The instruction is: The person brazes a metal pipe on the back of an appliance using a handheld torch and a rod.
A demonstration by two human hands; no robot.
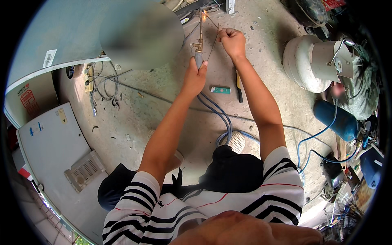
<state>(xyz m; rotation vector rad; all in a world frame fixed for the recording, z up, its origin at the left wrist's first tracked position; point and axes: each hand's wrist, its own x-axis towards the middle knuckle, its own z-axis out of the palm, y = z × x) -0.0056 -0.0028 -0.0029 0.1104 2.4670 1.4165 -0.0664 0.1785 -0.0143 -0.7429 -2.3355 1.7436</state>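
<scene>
My left hand (193, 77) is wrapped round the grey handle of a brass gas torch (199, 44), which points away from me. A small orange flame (205, 17) glows by its tip, close to dark metal parts (194, 7) at the top edge. My right hand (232, 40) pinches a thin bent metal rod (213, 47). One end of this rod reaches the flame, while the other slants back toward my left hand. Blue hoses (218, 112) trail from the torch handle down between my feet. What exactly the flame touches is too small to tell.
A small green-and-white packet (220, 90) and a tool with yellow-and-black handles (239, 87) lie on the concrete floor. To the right stand a white gas cylinder (302, 63) and a blue cylinder (335, 118). Cables (108, 87) and a large appliance panel (57, 143) are at left.
</scene>
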